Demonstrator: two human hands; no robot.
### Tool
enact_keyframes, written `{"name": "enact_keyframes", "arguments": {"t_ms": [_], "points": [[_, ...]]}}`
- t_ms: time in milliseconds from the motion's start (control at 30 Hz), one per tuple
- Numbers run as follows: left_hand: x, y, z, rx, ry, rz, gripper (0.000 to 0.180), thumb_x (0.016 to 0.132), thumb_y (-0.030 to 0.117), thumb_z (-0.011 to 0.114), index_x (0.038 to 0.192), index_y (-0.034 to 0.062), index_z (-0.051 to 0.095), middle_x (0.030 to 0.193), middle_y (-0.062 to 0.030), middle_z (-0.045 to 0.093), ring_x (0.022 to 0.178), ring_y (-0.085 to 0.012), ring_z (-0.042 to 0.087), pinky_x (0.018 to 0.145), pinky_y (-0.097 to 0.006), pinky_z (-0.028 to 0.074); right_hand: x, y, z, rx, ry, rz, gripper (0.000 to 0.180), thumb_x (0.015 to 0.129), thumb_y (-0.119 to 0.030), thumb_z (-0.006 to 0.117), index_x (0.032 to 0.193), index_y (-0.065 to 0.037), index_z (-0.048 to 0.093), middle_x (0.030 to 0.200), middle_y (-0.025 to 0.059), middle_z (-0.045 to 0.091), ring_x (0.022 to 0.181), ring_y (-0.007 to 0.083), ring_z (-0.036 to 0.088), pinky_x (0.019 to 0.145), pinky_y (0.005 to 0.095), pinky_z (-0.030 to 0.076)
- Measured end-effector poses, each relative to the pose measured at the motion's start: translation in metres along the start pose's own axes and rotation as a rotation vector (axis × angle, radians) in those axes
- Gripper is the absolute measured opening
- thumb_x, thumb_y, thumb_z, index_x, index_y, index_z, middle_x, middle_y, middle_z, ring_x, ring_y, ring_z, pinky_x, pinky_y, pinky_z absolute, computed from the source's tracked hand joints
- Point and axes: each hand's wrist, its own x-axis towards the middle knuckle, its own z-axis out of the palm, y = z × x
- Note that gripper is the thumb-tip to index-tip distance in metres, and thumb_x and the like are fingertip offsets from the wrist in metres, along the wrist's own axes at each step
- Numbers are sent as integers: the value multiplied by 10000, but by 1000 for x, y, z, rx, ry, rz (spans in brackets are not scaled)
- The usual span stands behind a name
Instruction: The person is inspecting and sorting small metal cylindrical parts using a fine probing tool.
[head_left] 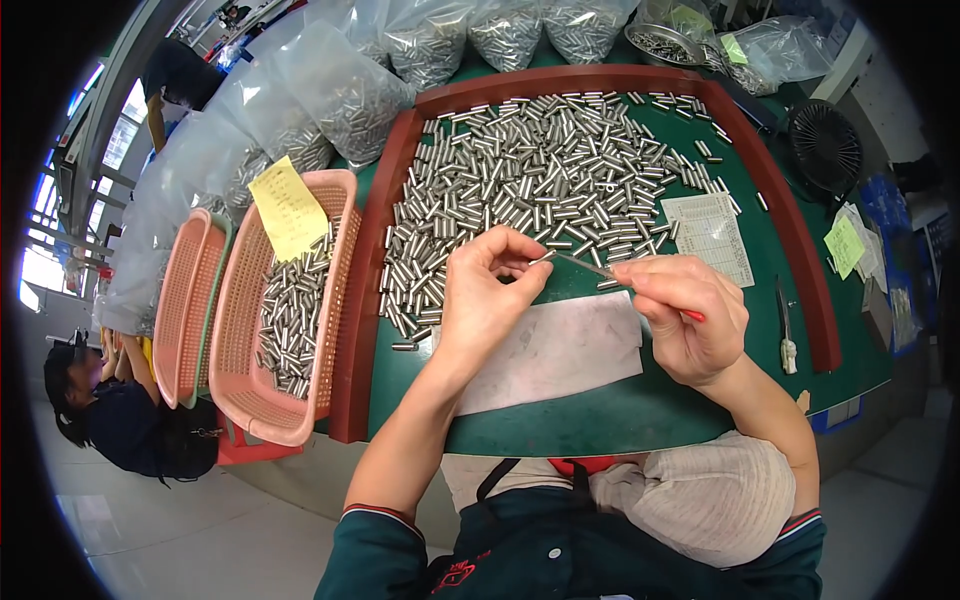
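**Kid:** What is the left hand (485,300) doing?

**Helper:** Its fingertips are pinched tight on one small metal pin (543,257). It holds the pin up just over the green table (600,420), above a white sheet (560,350).

**Kid:** And the right hand (690,315)?

**Helper:** Its fingers are closed around a thin stick tool with a red end (610,272). The tip of the tool touches the end of the pin.

**Kid:** Is the pin hard to hold?

**Helper:** I think it is light and hard, and it will not bend. It looks smooth and shiny, so it could slip or roll away. It is best to pinch it around its middle, with the end left free.

**Kid:** What is behind the hands?

**Helper:** A big pile of the same pins (540,190) inside a red-brown frame (400,150). To the left is a pink basket (335,300) with more pins and a yellow note (288,208). Far back are clear bags of pins (430,45).
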Motion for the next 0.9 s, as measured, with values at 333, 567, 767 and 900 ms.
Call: {"name": "enact_keyframes", "arguments": {"t_ms": [333, 567, 767, 900], "points": [[-4, 3, 9, 161, 62, 136, 50, 676, -32, 630, 725, -28, 617, 689, -69, 618, 604, -120, 605, 559, -226, 479, -3, 4, 7, 37, -111, -36, 251, 604, 46, 654, 827, 15, 543, 743, 121, 593, 622, 234, 611, 502, 277, 509], [3, -2, -5, 324, 209, 206, 52, 672, -27, 633, 723, -28, 623, 666, -102, 622, 567, -148, 607, 540, -243, 484, 16, -20, -4, 83, -187, -236, 186, 607, -23, 669, 763, 23, 580, 767, 144, 590, 662, 240, 621, 544, 300, 538], [1, -6, 3, 165, 124, 96, 76, 673, -5, 638, 745, -30, 631, 671, -75, 634, 591, -117, 603, 577, -227, 486, 4, -3, 2, 40, -38, -8, 178, 677, 18, 652, 818, 16, 545, 712, 127, 605, 606, 236, 617, 497, 271, 505], [0, -3, 3, 156, 107, 91, 78, 673, -5, 637, 746, -32, 627, 675, -72, 633, 593, -114, 600, 576, -226, 485, 2, -2, 1, 32, -39, 9, 174, 706, 5, 651, 833, 14, 533, 708, 129, 606, 614, 238, 616, 497, 277, 496]]}}
